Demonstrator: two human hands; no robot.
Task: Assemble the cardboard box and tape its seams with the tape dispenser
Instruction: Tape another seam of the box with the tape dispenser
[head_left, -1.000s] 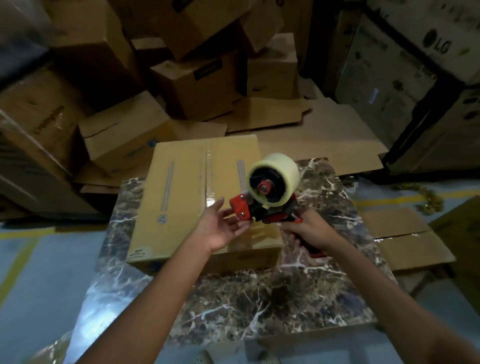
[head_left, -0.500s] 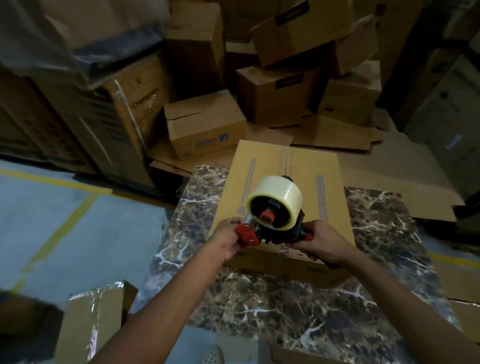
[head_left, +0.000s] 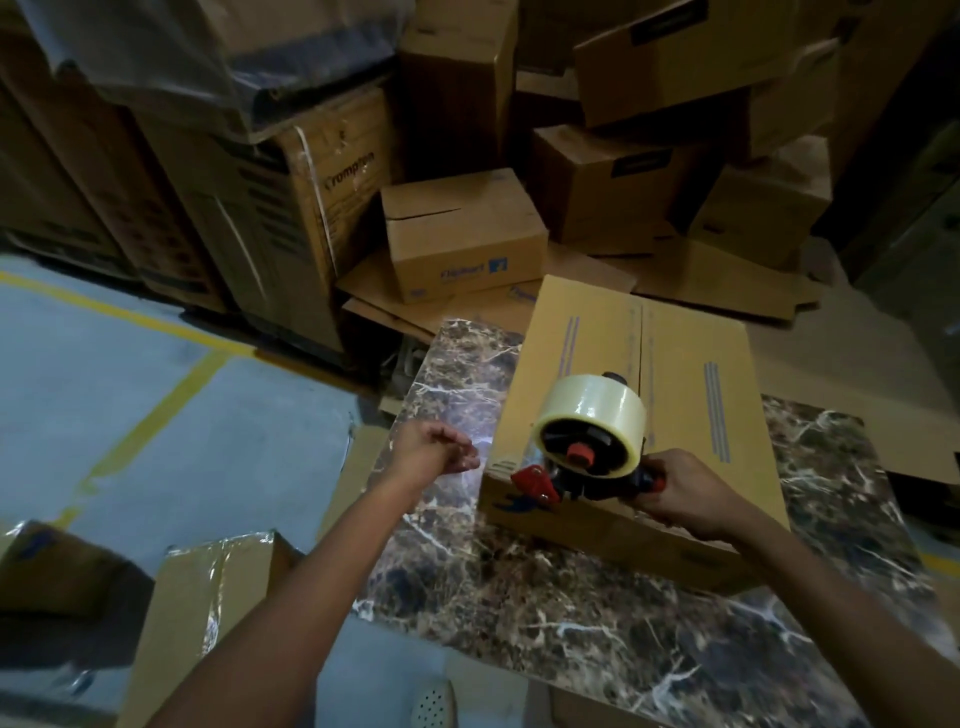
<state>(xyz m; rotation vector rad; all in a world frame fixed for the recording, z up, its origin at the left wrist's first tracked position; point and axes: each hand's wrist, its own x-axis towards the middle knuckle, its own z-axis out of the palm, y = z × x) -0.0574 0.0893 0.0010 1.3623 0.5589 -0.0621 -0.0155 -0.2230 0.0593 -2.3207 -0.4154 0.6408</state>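
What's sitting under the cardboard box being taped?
The cardboard box rests on a dark marble-patterned tabletop, near its far-left corner. The slab directly beneath is covered; the box's far edge appears to overhang flattened cardboard.

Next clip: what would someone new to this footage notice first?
Probably the tape dispenser, with its pale roll and red parts, gripped by the right hand at the near edge of the closed cardboard box on the marble-patterned table. The left hand hovers empty beside the box. Stacked cartons crowd the background.
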